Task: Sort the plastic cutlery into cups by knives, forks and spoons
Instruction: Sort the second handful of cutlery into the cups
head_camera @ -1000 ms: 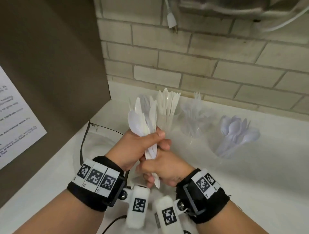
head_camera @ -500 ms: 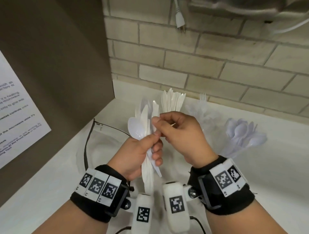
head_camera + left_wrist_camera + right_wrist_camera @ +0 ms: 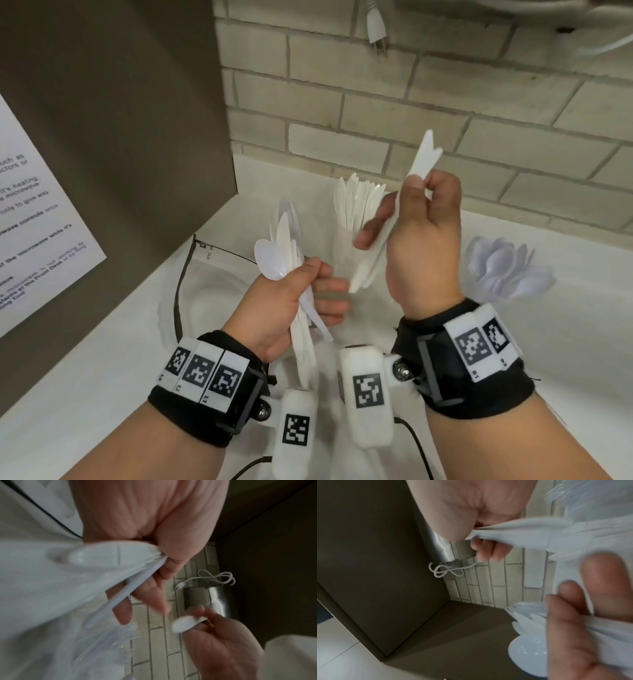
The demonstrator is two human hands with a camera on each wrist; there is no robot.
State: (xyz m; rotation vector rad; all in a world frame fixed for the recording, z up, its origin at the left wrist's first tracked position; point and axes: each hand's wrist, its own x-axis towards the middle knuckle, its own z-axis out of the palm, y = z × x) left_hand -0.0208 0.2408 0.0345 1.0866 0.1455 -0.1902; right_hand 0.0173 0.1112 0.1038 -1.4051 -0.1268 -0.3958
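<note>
White plastic knives [image 3: 397,219] in right hand [image 3: 423,246]; left hand [image 3: 284,305] grips mixed cutlery bundle [image 3: 291,253].

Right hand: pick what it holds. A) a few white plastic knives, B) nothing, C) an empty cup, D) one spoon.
A: the right hand pinches a few white plastic knives, pulled clear of the mixed bundle in the left hand.

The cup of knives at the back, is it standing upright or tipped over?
Upright. In the head view the cup of knives stands on the counter with its knives fanning straight upward, behind the right hand.
</note>
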